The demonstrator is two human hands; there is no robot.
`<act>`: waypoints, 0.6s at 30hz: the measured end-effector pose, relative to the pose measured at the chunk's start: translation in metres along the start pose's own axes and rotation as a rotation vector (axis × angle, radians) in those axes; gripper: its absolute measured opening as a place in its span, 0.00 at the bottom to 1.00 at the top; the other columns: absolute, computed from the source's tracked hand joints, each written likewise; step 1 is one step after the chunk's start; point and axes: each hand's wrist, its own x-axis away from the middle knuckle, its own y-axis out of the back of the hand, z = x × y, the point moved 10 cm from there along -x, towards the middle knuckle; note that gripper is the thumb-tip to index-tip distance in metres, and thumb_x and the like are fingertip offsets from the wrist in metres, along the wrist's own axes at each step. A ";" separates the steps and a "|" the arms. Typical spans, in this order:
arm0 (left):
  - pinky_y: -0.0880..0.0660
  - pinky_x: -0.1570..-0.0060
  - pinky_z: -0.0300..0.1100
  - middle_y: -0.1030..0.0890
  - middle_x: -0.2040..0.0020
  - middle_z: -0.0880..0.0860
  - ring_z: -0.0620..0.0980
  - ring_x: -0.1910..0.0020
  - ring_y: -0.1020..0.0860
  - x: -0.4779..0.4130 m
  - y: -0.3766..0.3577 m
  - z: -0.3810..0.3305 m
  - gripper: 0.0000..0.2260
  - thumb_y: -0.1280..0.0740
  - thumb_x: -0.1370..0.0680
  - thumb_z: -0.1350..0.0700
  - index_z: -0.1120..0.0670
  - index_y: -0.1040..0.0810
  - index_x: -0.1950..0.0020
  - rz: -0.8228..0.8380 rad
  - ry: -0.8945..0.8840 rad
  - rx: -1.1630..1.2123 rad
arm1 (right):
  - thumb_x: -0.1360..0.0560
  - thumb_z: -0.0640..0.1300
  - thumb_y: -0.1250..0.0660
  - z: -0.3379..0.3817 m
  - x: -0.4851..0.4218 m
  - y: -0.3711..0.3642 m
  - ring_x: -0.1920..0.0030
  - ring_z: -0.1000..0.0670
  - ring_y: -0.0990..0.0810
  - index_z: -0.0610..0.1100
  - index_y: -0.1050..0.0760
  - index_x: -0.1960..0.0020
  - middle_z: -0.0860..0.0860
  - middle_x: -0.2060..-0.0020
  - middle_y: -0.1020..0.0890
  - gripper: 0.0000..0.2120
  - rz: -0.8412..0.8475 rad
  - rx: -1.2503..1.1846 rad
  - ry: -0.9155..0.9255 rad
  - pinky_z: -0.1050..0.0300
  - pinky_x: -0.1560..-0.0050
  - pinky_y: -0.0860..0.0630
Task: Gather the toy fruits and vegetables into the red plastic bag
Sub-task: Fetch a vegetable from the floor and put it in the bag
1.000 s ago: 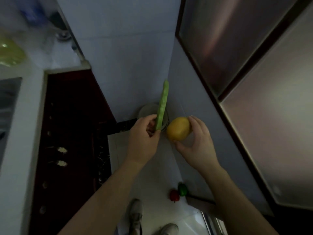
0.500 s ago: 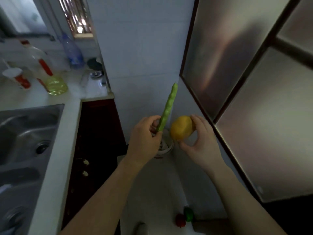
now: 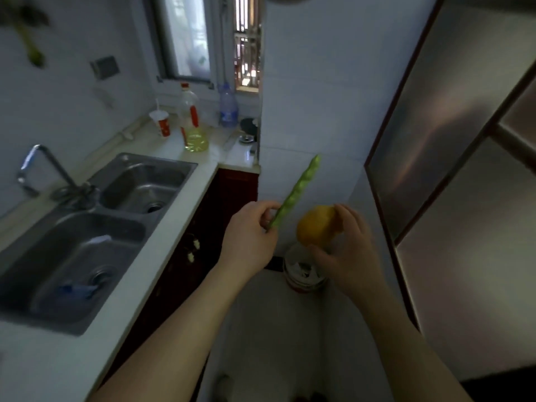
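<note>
The left hand (image 3: 249,236) pinches the bottom end of a long, thin, green toy bean pod (image 3: 298,190) between thumb and fingers. The pod points up and leans a bit to the right, in front of the white wall. The right hand (image 3: 351,256) is curled round a round yellow toy fruit (image 3: 314,227), with the thumb under it and the fingers over its far side. The two hands are close side by side but do not touch, and both toys are up in the air.

Below the hands, a small round tub (image 3: 303,275) with white stuff inside stands on the white floor (image 3: 269,329), in the corner by the wall.

On the left is a white worktop (image 3: 185,204) with a shiny steel double sink (image 3: 139,181) and a bent tap (image 3: 43,163). At the back of the worktop stand a clear bottle of yellow oil (image 3: 193,123), a blue-tinted plastic bottle (image 3: 228,107) and a red and white paper cup (image 3: 162,123). A dark red cupboard (image 3: 203,221) sits under the worktop. On the right is a big frosted glass door (image 3: 449,126).
</note>
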 end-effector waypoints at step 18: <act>0.26 0.55 0.40 0.25 0.55 0.43 0.41 0.57 0.25 0.162 0.250 0.048 0.16 0.28 0.28 0.62 0.46 0.21 0.44 -0.418 0.259 -0.240 | 0.34 0.51 0.24 0.228 0.067 -0.105 0.30 0.52 0.37 0.48 0.40 0.27 0.53 0.30 0.36 0.41 0.290 -0.239 0.390 0.51 0.31 0.35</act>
